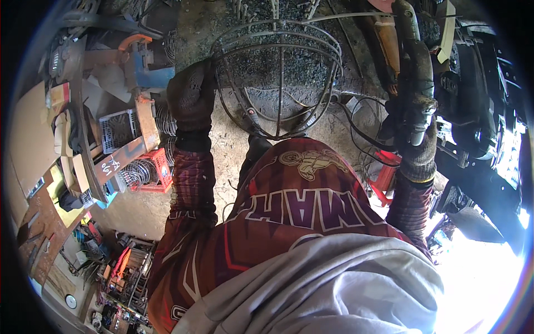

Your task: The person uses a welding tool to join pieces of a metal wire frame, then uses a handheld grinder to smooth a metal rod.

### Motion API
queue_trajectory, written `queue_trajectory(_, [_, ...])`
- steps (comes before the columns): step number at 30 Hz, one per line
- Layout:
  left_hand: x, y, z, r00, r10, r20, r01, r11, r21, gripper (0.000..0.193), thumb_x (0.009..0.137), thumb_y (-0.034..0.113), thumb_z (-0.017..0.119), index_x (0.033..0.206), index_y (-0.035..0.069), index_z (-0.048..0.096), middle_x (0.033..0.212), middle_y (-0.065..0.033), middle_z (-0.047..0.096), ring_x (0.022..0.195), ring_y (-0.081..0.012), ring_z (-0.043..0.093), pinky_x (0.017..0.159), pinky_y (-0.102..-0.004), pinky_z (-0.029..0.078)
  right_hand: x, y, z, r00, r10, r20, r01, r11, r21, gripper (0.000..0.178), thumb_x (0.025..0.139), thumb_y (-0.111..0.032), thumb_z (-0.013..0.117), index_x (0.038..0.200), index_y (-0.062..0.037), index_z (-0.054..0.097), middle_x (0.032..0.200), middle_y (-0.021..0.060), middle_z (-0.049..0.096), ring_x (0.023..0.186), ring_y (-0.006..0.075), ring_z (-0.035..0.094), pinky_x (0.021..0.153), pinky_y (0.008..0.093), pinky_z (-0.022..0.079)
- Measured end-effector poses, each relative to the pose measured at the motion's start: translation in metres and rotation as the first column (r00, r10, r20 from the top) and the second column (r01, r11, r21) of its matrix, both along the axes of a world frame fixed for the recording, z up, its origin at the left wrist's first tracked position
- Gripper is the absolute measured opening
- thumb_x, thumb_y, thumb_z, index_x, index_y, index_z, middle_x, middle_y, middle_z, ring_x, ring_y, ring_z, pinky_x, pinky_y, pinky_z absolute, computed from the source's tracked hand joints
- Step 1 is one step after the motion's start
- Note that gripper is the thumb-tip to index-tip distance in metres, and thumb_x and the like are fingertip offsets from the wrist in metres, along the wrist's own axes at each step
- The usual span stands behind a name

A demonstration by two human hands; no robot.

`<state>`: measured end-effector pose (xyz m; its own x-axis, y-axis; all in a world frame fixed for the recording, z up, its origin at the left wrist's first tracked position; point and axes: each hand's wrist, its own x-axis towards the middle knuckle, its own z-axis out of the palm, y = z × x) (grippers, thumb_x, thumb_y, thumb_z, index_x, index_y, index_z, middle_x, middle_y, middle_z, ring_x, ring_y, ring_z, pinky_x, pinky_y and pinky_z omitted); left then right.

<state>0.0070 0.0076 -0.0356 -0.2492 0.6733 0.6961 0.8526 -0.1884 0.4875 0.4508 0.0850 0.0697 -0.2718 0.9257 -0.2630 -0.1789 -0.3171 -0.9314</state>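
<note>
Two hands, both in dark knit gloves. The left hand (192,94), upper left of centre, is curled on the left rim of the round, domed, dark metal wire cage (281,83), presumably to keep it steady and upright from the side. The right hand (417,158), right of centre, sits at the lower end of the thick grey metal tube-shaped tool (414,67); fingers mostly hidden behind it, so cannot tell how tightly they close. The tool stands lengthwise in the frame, apart from the cage, likely held aside so the cage stays accessible.

Cage: one, top centre, its near rim close to the person's waist, probably for easy reach. Rings overlap at its top, at least two; exact rib count unclear. Tool: one.

Left side of frame: one blue-and-orange metal clamp (153,75), one red plastic crate (161,172) with silvery wire coils (136,173) at it, too tangled to count, and one grey plastic lattice crate (118,131). The coils are perhaps kept at the crate to stop them spreading.
</note>
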Motion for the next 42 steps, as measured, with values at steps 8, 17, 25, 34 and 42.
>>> queue_trajectory(8, [-0.001, -0.002, 0.011, 0.98, -0.1, -0.172, 0.08, 0.99, -0.118, 0.027, 0.084, -0.002, 0.078, 0.11, 0.001, 0.074, 0.098, -0.0152, 0.075, 0.082, -0.0276, 0.073, 0.072, -0.0372, 0.058, -0.008, 0.0, 0.009, 0.998, 0.052, 0.024, -0.052, 0.998, 0.028, 0.04, 0.098, -0.011, 0.064, 0.135, 0.0011, 0.053, 0.11, 0.0239, 0.071, 0.08, 0.0282, 0.075, 0.066, 0.0375, 0.064])
queue_trajectory(17, [-0.006, 0.0, 0.004, 0.985, -0.125, -0.117, 0.111, 0.987, -0.118, 0.018, 0.091, 0.003, 0.072, 0.108, 0.0, 0.074, 0.09, -0.0147, 0.074, 0.075, -0.0257, 0.071, 0.065, -0.0358, 0.056, -0.014, -0.002, 0.016, 0.993, 0.023, 0.115, -0.025, 1.0, 0.01, 0.036, 0.097, -0.009, 0.066, 0.13, 0.0012, 0.057, 0.107, 0.0204, 0.073, 0.078, 0.0238, 0.075, 0.064, 0.0338, 0.063])
queue_trajectory(25, [-0.004, -0.001, -0.007, 0.996, -0.06, 0.065, 0.064, 0.996, -0.069, 0.02, 0.084, 0.002, 0.079, 0.104, 0.003, 0.076, 0.092, -0.0154, 0.076, 0.08, -0.028, 0.074, 0.072, -0.0365, 0.058, -0.011, -0.002, 0.005, 0.996, 0.007, 0.085, -0.007, 1.0, 0.0, 0.036, 0.099, -0.012, 0.062, 0.131, 0.0021, 0.056, 0.109, 0.0221, 0.072, 0.076, 0.0259, 0.075, 0.064, 0.0368, 0.063])
queue_trajectory(34, [-0.001, 0.0, 0.003, 0.999, -0.053, -0.001, 0.053, 0.996, -0.07, 0.019, 0.084, 0.001, 0.08, 0.103, 0.003, 0.076, 0.093, -0.0153, 0.077, 0.081, -0.0274, 0.075, 0.072, -0.0362, 0.058, -0.01, 0.005, 0.005, 0.993, 0.113, 0.022, -0.111, 0.99, -0.086, 0.048, 0.098, -0.013, 0.063, 0.143, -0.0022, 0.05, 0.113, 0.0238, 0.071, 0.082, 0.0257, 0.075, 0.064, 0.0369, 0.063])
queue_trajectory(42, [0.003, 0.002, 0.008, 0.994, -0.075, 0.082, 0.08, 0.996, -0.048, 0.02, 0.081, 0.001, 0.084, 0.1, 0.003, 0.077, 0.092, -0.0143, 0.078, 0.081, -0.0259, 0.076, 0.072, -0.0351, 0.058, -0.009, 0.004, 0.001, 0.989, 0.139, 0.053, -0.137, 0.99, -0.043, 0.061, 0.095, -0.017, 0.069, 0.149, -0.0031, 0.044, 0.116, 0.0257, 0.069, 0.083, 0.0268, 0.075, 0.067, 0.037, 0.064])
